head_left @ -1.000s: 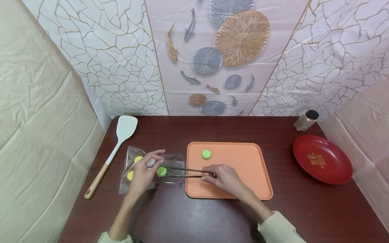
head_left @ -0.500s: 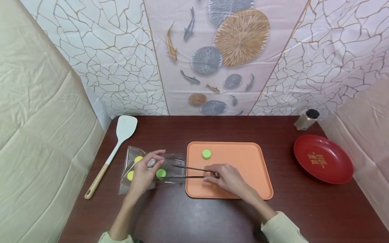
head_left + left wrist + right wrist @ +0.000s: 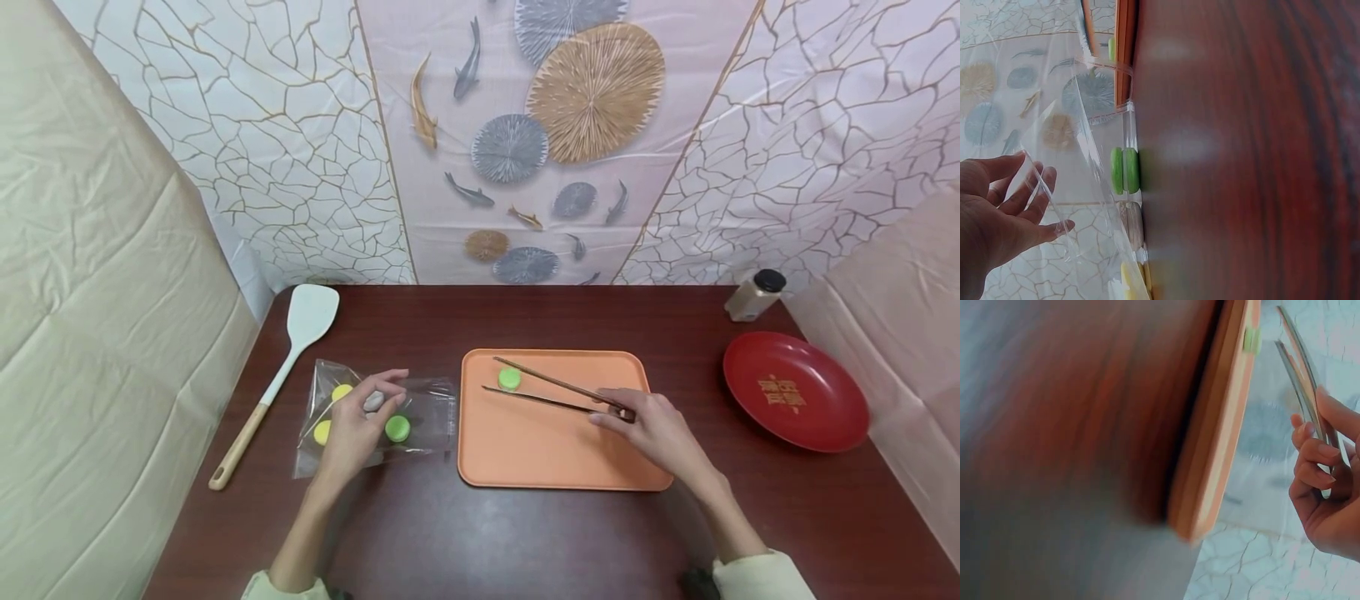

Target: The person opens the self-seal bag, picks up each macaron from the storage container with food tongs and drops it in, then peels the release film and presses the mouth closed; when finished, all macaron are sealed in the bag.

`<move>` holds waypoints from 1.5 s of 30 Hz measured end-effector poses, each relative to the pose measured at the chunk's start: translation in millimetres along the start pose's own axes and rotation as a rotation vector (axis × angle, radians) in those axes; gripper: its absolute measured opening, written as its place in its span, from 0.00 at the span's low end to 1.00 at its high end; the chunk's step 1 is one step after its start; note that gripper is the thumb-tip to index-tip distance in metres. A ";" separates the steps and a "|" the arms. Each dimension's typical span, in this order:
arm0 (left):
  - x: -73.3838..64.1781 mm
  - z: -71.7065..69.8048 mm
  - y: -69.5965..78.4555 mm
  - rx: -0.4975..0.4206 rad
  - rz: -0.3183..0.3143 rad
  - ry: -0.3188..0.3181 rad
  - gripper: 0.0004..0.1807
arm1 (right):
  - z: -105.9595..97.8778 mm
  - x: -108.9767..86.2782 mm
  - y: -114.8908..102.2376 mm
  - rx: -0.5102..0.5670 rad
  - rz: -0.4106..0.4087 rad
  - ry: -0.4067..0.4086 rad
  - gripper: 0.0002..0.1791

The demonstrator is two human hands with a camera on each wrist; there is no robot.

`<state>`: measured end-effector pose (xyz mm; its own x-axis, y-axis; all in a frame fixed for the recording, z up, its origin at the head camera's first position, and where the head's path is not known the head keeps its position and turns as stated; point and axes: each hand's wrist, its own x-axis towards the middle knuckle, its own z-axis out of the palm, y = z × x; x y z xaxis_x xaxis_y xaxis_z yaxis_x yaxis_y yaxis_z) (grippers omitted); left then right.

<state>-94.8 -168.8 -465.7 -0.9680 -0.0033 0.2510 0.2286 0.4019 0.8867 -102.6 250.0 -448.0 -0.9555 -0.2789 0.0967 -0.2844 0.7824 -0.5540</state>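
My left hand (image 3: 356,425) holds up the film at the mouth of a clear plastic bag (image 3: 1091,137), thumb and index finger apart. In the bag lie a green macaron (image 3: 397,429), a greyish one (image 3: 1132,224) and yellow ones (image 3: 322,432). My right hand (image 3: 648,425) grips long metal tongs (image 3: 555,383) over the orange tray (image 3: 540,458). The arms of the tongs stand apart and hold nothing. Another green macaron (image 3: 509,379) sits on the tray's back left part, between the tong tips in the head view.
A white spatula (image 3: 311,312) with a wooden handle lies at the left of the dark wooden table (image 3: 480,542). On the right are a red plate (image 3: 832,392) and a spice jar (image 3: 756,296) with a black lid. A patterned cloth stands behind.
My right hand has drawn the tongs out of the bag, moving right and back over the tray. The green macaron stays in the bag. My left hand has not moved.
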 end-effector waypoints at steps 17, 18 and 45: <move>0.0 0.3 -1.2 -0.020 0.008 0.004 0.03 | 4.3 -9.4 22.7 -0.082 0.024 -0.009 0.15; -0.1 0.5 -1.3 -0.019 0.006 0.005 0.03 | 4.7 -9.8 22.6 -0.077 0.017 -0.004 0.15; 0.3 2.0 -2.2 -0.028 0.017 -0.001 0.02 | 53.8 35.2 -66.1 0.016 -0.176 -0.114 0.09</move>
<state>-95.8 -167.9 -468.3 -0.9641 0.0044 0.2655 0.2476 0.3758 0.8930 -113.2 158.6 -452.5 -0.8758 -0.4723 0.0992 -0.4438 0.7073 -0.5502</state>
